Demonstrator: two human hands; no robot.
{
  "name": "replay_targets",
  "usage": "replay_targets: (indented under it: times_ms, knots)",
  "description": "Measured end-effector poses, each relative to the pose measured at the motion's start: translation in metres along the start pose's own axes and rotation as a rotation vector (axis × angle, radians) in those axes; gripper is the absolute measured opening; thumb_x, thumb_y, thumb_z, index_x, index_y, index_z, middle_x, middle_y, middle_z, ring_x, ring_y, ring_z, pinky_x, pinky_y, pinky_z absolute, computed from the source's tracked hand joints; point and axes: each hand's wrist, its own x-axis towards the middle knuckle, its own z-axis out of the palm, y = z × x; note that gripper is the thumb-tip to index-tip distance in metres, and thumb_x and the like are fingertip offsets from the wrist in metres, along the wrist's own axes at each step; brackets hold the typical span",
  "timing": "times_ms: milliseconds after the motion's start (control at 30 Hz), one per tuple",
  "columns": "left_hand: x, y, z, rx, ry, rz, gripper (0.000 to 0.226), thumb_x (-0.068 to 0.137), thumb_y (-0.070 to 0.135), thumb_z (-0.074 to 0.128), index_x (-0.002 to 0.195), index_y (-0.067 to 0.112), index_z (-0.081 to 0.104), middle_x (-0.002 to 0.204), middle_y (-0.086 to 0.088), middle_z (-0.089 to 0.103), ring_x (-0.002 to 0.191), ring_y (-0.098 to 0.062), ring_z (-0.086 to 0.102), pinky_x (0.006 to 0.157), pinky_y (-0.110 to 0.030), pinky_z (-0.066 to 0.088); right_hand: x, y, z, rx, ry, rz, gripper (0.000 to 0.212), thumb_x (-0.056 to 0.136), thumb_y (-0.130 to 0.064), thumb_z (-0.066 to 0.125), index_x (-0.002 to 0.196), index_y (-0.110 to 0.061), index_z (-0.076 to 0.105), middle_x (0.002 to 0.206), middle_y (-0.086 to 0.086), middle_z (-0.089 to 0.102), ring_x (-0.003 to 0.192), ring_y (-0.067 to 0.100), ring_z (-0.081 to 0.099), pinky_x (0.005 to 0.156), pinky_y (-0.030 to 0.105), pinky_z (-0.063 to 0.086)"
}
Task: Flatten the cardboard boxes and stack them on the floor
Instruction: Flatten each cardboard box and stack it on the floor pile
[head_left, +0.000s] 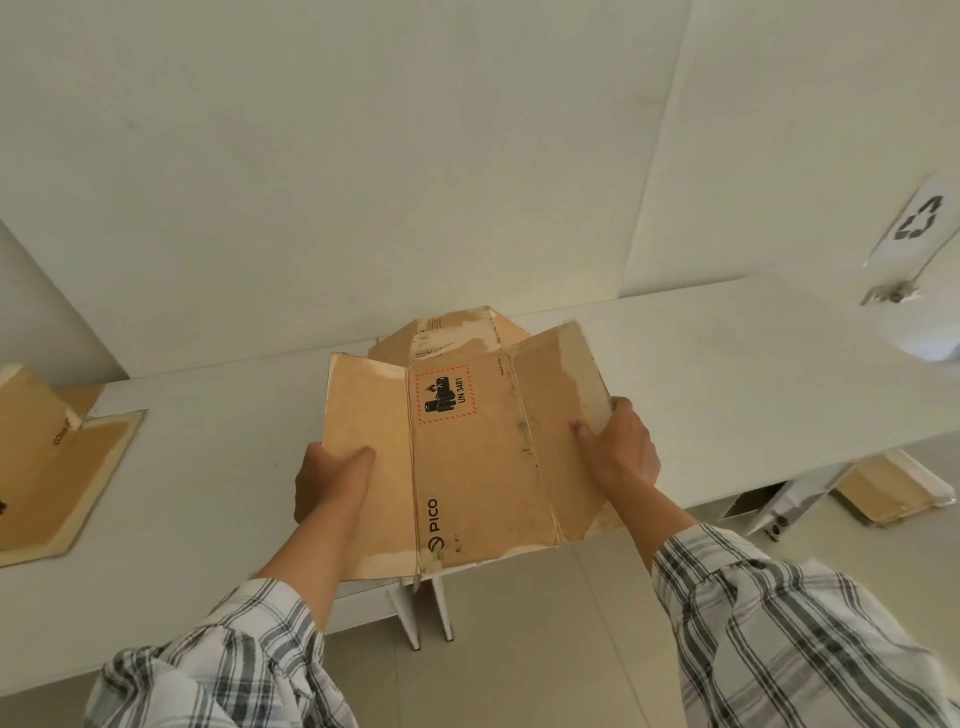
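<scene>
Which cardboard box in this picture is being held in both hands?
The PICO box with the red-bordered label: left hand and right hand grip its side flaps. The left box rests on the table.

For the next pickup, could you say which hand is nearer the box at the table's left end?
Left. The left hand grips the PICO box on the side toward the left-end box; the right hand grips its far side.

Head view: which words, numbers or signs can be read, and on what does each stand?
"PICO": held box, near end.
"UN 3481": same box, beside a battery sign.
Recycling arrows, no words: white sheet.
Print on left box: too blurred.
Small print on held box: too small.
</scene>
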Motion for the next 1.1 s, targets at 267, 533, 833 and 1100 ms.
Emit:
replay_targets:
  times_ms: [267, 533, 833, 1100]
  knots:
    - [-0.077, 0.085, 0.099, -0.001, -0.016, 0.088, 0.035, 0.082, 0.039, 0.066, 0.104, 0.016, 0.049, 0.093, -0.003, 0.057, 0.081, -0.030, 0.057, 0.076, -0.040, 0.051, 0.069, 0.082, -0.102, 0.026, 0.088, 0.000, 0.057, 0.092, -0.045, 0.062, 0.138, -0.018, 0.041, 0.129, 0.003, 0.058, 0.111, 0.028, 0.060, 0.086, 0.044, 0.050]
    - [-0.119, 0.197, 0.224, -0.003, -0.084, 0.181, 0.038, 0.078, 0.041, 0.067, 0.104, 0.016, 0.053, 0.095, -0.005, 0.062, 0.083, -0.033, 0.062, 0.082, -0.045, 0.055, 0.174, 0.156, -0.192, 0.021, 0.178, 0.035, 0.061, 0.092, -0.043, 0.062, 0.142, -0.017, 0.039, 0.130, 0.005, 0.056, 0.111, 0.030, 0.060, 0.086, 0.044, 0.051]
    - [-0.171, 0.337, 0.390, -0.002, -0.161, 0.250, 0.036, 0.080, 0.040, 0.066, 0.103, 0.015, 0.055, 0.093, -0.005, 0.062, 0.080, -0.032, 0.060, 0.077, -0.040, 0.052, 0.320, 0.251, -0.295, 0.010, 0.241, 0.116, 0.064, 0.092, -0.043, 0.061, 0.145, -0.018, 0.035, 0.134, 0.005, 0.054, 0.116, 0.031, 0.057, 0.089, 0.045, 0.048]
    - [-0.252, 0.427, 0.545, 0.000, -0.179, 0.248, 0.038, 0.078, 0.041, 0.065, 0.105, 0.015, 0.056, 0.095, -0.005, 0.064, 0.081, -0.032, 0.062, 0.079, -0.041, 0.054, 0.445, 0.362, -0.396, -0.020, 0.248, 0.103, 0.065, 0.092, -0.041, 0.062, 0.145, -0.017, 0.035, 0.132, 0.006, 0.054, 0.115, 0.031, 0.057, 0.088, 0.045, 0.048]
